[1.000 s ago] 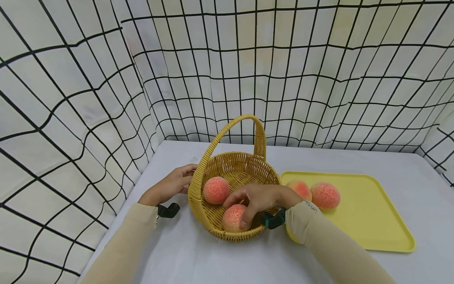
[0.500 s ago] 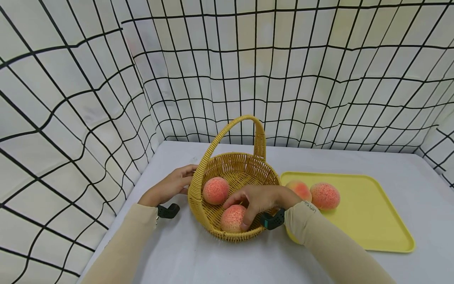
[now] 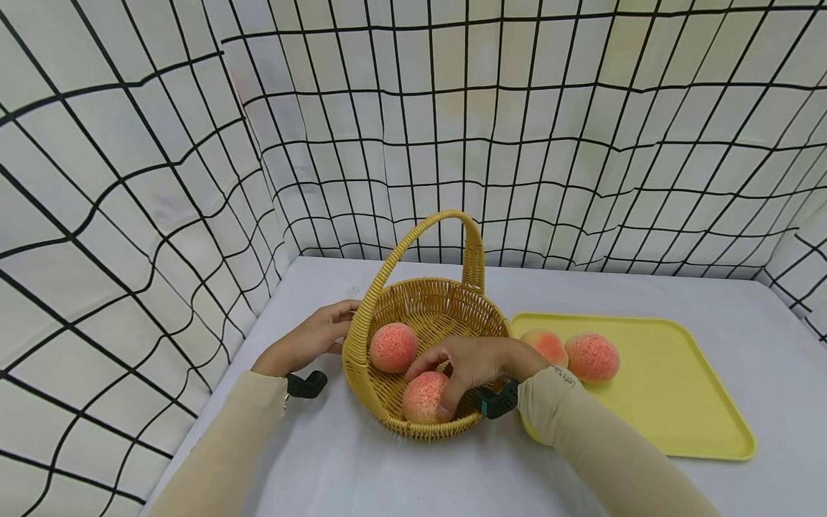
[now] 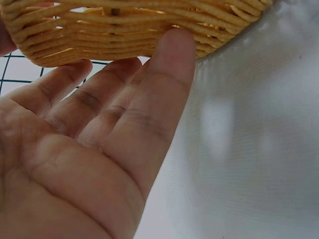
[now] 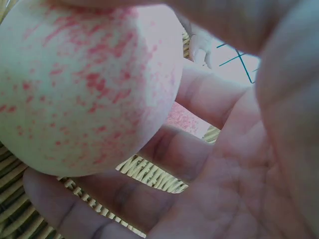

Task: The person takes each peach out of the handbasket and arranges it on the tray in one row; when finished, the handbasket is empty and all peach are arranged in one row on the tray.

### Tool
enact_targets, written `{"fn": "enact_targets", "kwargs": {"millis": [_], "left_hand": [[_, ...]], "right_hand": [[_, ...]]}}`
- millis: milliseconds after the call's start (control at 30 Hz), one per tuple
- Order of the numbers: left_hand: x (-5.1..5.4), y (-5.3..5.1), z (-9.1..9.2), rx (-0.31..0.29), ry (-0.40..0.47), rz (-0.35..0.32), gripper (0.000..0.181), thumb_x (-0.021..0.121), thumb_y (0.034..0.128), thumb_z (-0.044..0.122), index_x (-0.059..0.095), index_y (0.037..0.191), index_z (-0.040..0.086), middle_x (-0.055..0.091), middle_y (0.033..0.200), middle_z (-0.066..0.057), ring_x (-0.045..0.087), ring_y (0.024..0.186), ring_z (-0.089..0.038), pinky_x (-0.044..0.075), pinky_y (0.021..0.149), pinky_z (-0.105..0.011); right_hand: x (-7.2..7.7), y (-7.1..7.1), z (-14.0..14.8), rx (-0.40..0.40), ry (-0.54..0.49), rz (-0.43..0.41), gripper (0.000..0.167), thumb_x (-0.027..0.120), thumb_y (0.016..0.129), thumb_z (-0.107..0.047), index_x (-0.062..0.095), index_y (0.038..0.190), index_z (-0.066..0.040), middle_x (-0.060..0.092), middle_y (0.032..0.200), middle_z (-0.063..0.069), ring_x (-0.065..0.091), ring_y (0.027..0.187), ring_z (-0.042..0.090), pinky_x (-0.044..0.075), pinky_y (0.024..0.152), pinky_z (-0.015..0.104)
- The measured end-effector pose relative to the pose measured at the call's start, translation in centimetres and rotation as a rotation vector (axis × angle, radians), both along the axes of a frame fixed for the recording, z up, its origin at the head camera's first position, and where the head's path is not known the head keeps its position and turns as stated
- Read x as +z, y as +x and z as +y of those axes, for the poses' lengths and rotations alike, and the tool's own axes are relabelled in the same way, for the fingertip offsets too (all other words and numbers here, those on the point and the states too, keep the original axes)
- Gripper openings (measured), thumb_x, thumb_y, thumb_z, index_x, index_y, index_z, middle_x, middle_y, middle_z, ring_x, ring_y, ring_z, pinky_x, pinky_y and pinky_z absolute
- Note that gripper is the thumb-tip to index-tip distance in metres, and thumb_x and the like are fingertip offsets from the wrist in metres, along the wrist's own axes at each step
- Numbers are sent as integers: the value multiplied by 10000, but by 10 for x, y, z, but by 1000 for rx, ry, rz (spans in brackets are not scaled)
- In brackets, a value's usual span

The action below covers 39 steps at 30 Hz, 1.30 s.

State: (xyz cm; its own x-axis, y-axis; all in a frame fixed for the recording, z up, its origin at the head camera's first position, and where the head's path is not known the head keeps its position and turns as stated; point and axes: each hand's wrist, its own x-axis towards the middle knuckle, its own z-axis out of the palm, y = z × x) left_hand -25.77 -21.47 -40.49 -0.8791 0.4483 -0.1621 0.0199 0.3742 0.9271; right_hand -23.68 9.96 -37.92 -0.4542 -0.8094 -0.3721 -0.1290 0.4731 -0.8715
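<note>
Round pink-speckled peach (image 3: 423, 398), now slightly further L, is staying unreleased in yellow wicker basket (image 3: 439, 296), R hand (image 3: 474, 359) w/ grip holding it.

One peach (image 3: 393, 347) lies inside the basket's (image 3: 429, 293) left edge, another peach (image 3: 423, 398) inside its front; rightward, two peaches (image 3: 592, 357) sit near the tray's (image 3: 672, 402) left edge.
</note>
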Motion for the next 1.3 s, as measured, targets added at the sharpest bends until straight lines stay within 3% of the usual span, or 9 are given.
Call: {"fn": "enact_targets", "kwargs": {"millis": [167,300,867,1300], "left_hand": [[0,0,0,2,2,-2,492,520,1104,286,465,1549,82,539,1506,-167,613,1243,-295,597,919,-437],[0,0,0,3,-5,1,484,518,1104,288,473,1544,90,533,1515,-157,612,1245,-284,594,927,-438],[-1,-1,-2,-4,-7,-1,480,514,1108,287,470,1546,96,529,1518,-153,616,1234,-266,591,932,-438],[-1,-2,-1,-1,-12,6,489,514,1108,304,469,1547,94,517,1531,-157,604,1262,-308,591,938,-448]], "right_hand": [[2,0,3,0,-14,45,606,878,686,-184,727,1264,-285,679,1233,-48,593,1160,197,521,973,365],[5,0,7,-27,-30,79,644,853,684,-234,711,1311,-260,665,1265,-55,574,1188,211,515,984,386],[13,4,28,-136,-111,112,627,814,777,-195,674,1388,-193,686,1270,-19,590,1162,240,515,970,411],[25,10,60,-229,-206,121,569,788,852,-124,649,1392,-234,657,1332,37,609,1203,278,516,1012,425]]}}
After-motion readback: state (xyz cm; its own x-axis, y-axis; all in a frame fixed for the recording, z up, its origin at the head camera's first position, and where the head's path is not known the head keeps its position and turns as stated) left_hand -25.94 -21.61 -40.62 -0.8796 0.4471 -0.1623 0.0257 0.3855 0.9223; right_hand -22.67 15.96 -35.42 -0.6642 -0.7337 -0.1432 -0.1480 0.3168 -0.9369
